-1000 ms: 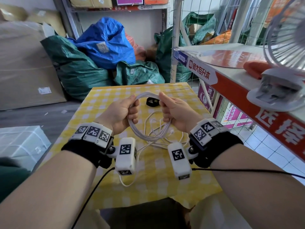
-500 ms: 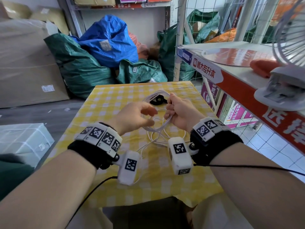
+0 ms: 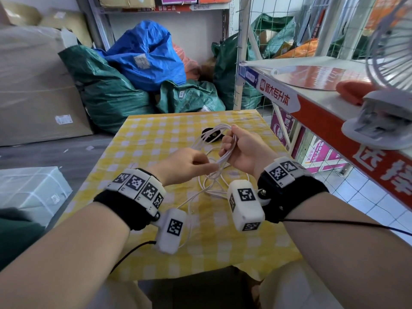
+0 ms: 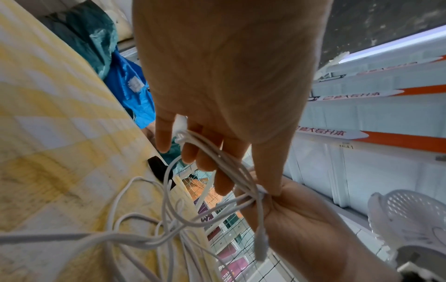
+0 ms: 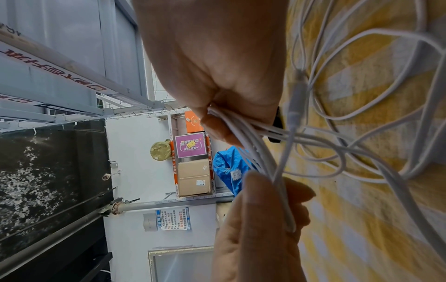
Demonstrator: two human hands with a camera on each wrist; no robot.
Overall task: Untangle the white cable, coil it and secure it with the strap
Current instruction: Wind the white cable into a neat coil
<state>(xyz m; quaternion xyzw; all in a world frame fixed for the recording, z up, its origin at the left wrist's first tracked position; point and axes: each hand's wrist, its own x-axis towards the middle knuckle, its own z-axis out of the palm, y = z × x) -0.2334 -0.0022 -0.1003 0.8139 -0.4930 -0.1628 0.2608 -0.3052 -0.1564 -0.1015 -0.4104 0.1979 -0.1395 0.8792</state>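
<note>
The white cable lies partly loose on the yellow checked table. Several of its loops are gathered in my right hand, which grips the bundle above the table. My left hand sits just below and left of it, thumb and forefinger pinching strands that run down from the bundle. In the left wrist view the cable crosses my left fingers, and a plug hangs by the right palm. The black strap lies on the table behind the hands, partly hidden by loops.
A red-and-white counter runs along the right, with a white fan on it. Green and blue sacks pile up beyond the table's far edge. A wrapped white box stands on the floor at the left.
My left hand let go of the raised coil and moved down and right to pinch strands under the right hand. My right hand carried the bundle a little farther away.
</note>
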